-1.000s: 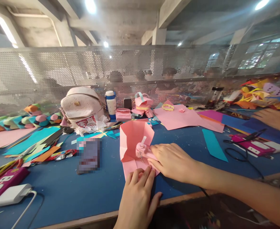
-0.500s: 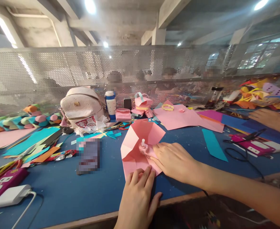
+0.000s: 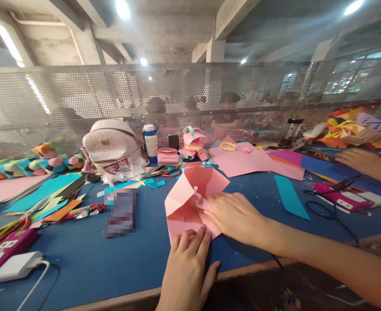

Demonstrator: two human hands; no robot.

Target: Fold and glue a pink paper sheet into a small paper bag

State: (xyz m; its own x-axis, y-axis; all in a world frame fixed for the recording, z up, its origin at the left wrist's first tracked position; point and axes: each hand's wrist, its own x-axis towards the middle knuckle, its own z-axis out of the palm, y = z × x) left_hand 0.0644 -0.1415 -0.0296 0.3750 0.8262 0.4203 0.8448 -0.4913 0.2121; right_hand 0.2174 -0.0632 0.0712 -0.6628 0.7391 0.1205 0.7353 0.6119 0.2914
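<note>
A folded pink paper stands partly raised on the blue table, its flaps curving up around a hollow. My left hand lies at its near edge, fingertips pressing the paper down and the thumb spread apart. From the right, my right hand reaches over the paper, its fingers closed round a small pink tool with a clear tip. The tool's tip is inside the fold, and the fingers hide part of its body.
A white backpack, a bottle and a pink paper basket stand behind. Power strips lie on both sides. Paper sheets and scraps are scattered about. Another person's hand is at the far right.
The raised paper flaps have shifted slightly to the right and down at the top. The tool in my right hand has tilted and sits a little deeper behind the left flap. My left hand has barely moved.
</note>
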